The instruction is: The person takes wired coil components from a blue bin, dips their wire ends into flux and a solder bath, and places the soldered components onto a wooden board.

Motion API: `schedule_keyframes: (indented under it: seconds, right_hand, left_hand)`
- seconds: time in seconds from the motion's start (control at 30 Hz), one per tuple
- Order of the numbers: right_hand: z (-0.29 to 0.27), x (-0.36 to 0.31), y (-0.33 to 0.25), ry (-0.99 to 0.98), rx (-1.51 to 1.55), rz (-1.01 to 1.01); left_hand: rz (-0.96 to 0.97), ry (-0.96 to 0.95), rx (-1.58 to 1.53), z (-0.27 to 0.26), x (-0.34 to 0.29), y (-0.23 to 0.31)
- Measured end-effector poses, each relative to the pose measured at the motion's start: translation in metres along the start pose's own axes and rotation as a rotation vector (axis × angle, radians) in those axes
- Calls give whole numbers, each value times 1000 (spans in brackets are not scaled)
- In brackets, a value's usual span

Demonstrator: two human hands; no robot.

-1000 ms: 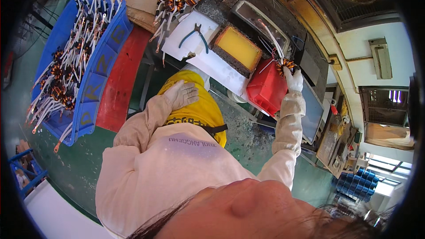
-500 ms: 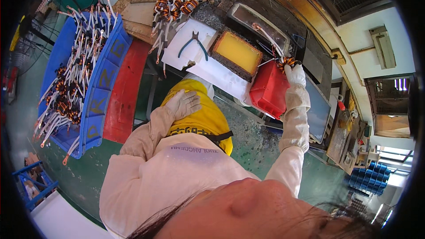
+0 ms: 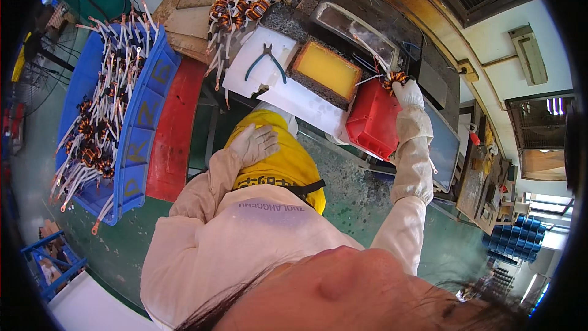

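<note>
My right hand (image 3: 407,93), gloved in off-white, is closed on a toroidal coil (image 3: 395,79) wound with copper wire. The coil is above the back right corner of a red plastic bin (image 3: 372,124). One long white lead (image 3: 371,49) runs from the coil up over a rectangular metal trough (image 3: 352,24) with a greyish inside. Another lead points left, above the bin. My left hand (image 3: 255,146), also gloved, lies flat on the yellow apron (image 3: 288,178) over my lap, fingers extended, holding nothing. The coil's gripped side is hidden by the glove.
A dark-framed tray with a yellow block (image 3: 324,72) sits left of the bin. Green-handled cutting pliers (image 3: 267,61) lie on a white board (image 3: 245,79). Several coils (image 3: 236,12) are piled at the back left. A blue crate (image 3: 136,135) full of coils stands at the left.
My right hand has turned slightly and the coil has shifted a little up and left. A lead now shows pointing left above the bin. My left hand stays on the apron.
</note>
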State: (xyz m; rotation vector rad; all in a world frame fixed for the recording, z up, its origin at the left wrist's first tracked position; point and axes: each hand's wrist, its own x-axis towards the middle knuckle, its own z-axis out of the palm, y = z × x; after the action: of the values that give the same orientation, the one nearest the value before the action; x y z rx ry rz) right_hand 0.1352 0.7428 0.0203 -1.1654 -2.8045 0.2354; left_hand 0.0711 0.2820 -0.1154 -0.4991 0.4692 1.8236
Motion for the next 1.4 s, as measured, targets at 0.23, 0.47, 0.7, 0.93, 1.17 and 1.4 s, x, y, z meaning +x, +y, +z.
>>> schedule_keyframes:
  seconds: [0.23,0.47,0.7,0.93,1.17,1.4]
  right_hand:
    - [-7,4,-8,-70,-22,54]
    - [-5,9,-4,-86,-13,70]
    - [-7,9,-9,-72,6,60]
    - [1,18,7,-126,42,48]
    - [-13,4,-11,-76,16,55]
    - [-14,4,-13,-128,19,77]
  left_hand:
    - [-6,-15,-6,-1,0,1]
    - [-16,-25,10,-4,1,2]
    - [-9,-60,12,-13,5,1]
    - [-20,-51,9,-11,3,1]
    - [-25,-63,-9,-9,3,2]
    - [-30,-110,-61,-15,5,3]
